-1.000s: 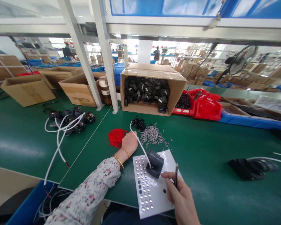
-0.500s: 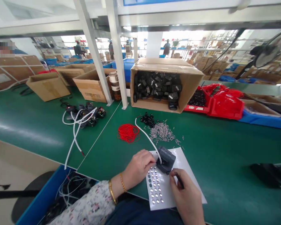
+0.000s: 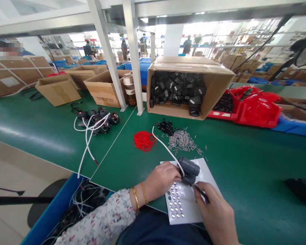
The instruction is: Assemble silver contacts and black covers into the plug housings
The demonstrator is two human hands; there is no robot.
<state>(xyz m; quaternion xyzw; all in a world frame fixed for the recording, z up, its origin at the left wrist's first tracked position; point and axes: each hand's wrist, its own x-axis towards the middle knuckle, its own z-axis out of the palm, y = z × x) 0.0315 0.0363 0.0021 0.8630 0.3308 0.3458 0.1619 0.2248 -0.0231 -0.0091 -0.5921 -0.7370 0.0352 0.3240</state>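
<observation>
- The right hand (image 3: 218, 217) is closest to the camera. Its fingers pinch a thin dark tool (image 3: 201, 192), and the tip points at the bottom of the small grey part (image 3: 189, 169).
- The left hand (image 3: 161, 181) holds the grey part from the left side. Its fingers curl around it, right where the white wire (image 3: 165, 148) goes in.
- The grey part sits on a white sheet (image 3: 208, 177) near the front edge of the green surface (image 3: 244, 163). The sheet has rows of small shiny dots (image 3: 176, 202).
- The tool tip could slip off the part and poke the left fingers, because they are so close to it.
- A push that is too hard could slide the sheet, since it just lies loose on the surface.
- A tug on the white wire could turn the part in the hand.
- A bit farther out lie a red bundle of thin loops (image 3: 144, 141), a heap of little metal pins (image 3: 182, 141) and a few small black bits (image 3: 165, 126).
- To the left is a pile of black parts with white wires (image 3: 98, 122).
- Behind them a cardboard box (image 3: 214, 88) lies on its side, full of black parts.
- Red bins (image 3: 255, 112) stand to its right, and a bottle (image 3: 130, 89) stands to its left by a metal post (image 3: 135, 64).
</observation>
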